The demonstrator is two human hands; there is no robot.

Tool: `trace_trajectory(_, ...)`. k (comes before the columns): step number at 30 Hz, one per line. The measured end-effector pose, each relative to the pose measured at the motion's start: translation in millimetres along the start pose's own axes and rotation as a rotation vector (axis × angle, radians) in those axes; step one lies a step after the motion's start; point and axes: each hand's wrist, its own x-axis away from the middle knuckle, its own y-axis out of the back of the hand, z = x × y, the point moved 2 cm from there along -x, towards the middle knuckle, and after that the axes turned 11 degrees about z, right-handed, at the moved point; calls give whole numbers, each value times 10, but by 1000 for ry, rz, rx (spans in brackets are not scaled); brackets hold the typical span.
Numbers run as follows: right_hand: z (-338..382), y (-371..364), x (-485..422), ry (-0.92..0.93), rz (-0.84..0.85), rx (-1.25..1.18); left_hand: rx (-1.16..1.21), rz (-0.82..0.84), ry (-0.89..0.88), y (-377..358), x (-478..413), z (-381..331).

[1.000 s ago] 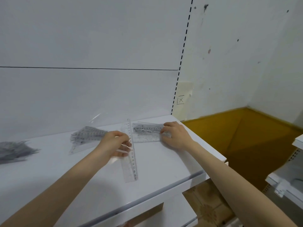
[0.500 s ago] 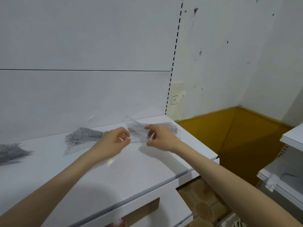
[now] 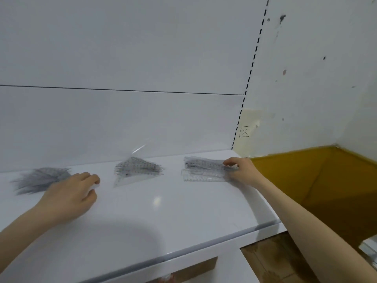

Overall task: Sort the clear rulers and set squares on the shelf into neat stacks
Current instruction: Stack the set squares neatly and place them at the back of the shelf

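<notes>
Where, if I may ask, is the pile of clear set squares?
Head view, left of centre: the clear triangular set squares lie between the left hand and the clear straight rulers.

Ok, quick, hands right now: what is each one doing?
Left hand: fingers curled; whether it holds anything cannot be told.
Right hand: grips the end of the ruler stack.

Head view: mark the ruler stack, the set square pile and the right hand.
ruler stack (image 3: 204, 176), head view, on the clear ruler at the stack's front edge.
set square pile (image 3: 138, 167), head view, middle of the pile's top.
right hand (image 3: 243, 170), head view, back of the hand holding the stack's end.
</notes>
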Motion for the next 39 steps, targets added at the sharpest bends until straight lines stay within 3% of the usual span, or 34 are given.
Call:
trace_trajectory(6,156,-7,78,70,-62,24,76,-26,-2,59,117,143)
trace_trajectory(11,606,-186,218,145,-55,311,30,-40,-102,122,118,-169)
trace_trajectory(15,1163,-435,307,206,-34,400,-26,-33,-154,165,306,-13)
trace_trajectory(22,2643,-1145,431,442,11,347,51,-35,95,365,1172,1121)
trace_trajectory(29,4326,-2022,632,645,61,282,104,-68,236,538,2162,2542)
trace_trajectory(34,5348,-2668,668,698,119,228,153,-79,312,641,2716,3482)
trace_trajectory(39,5972,-3209,681,629,198,231,166,-45,340,640,2971,4166)
